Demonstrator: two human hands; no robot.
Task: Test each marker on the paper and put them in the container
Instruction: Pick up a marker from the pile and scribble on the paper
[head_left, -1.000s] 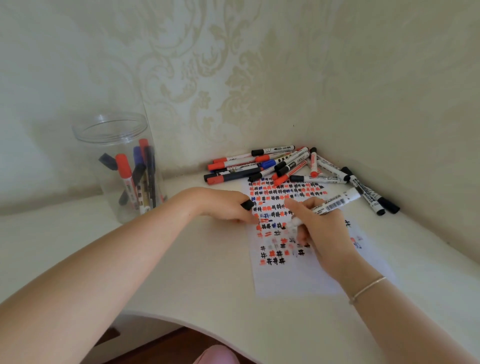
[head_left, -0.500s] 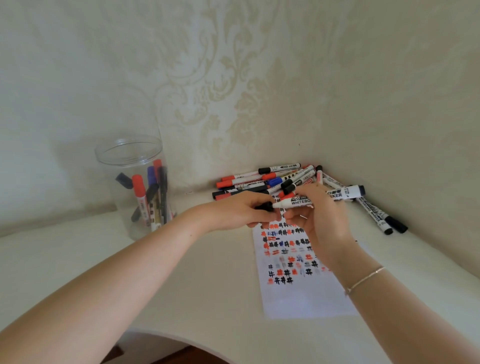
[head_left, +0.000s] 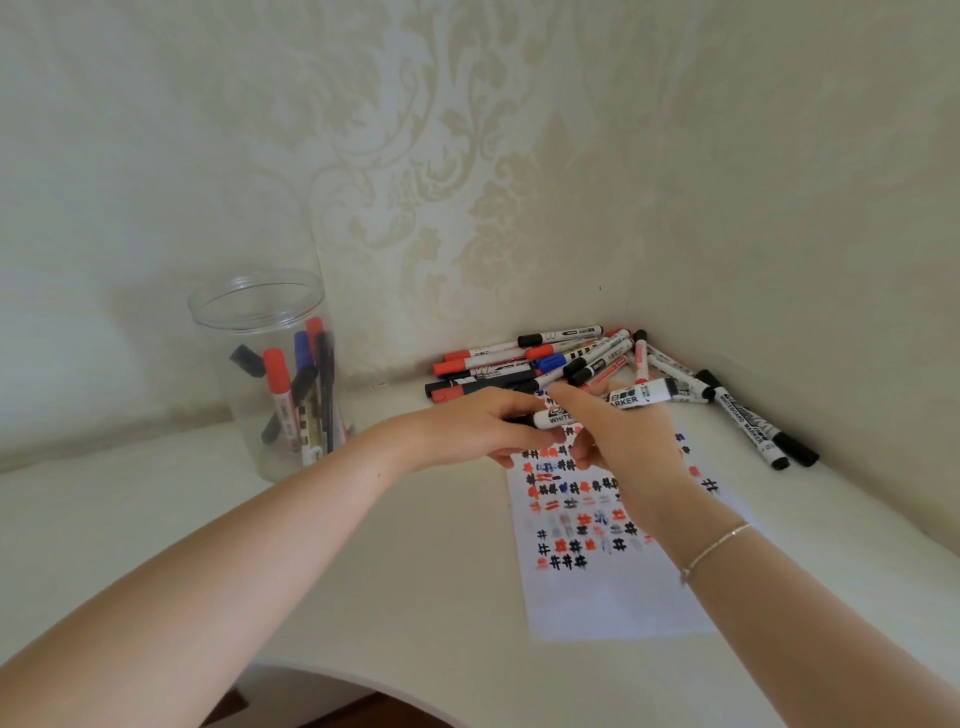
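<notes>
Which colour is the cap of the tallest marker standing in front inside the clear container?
Red cap, seen through the container wall in the head view.

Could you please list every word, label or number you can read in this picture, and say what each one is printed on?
"WHITE…" and "…ARKER": on the white marker held in both hands; the right hand covers the middle letters.
"WHITEBOARD MARKER": on the black-capped marker lying by the right wall.
Labels on the marker pile and on the markers in the clear container: too small or blurred to read.
Paper: only hash-like test marks, no words.
</notes>
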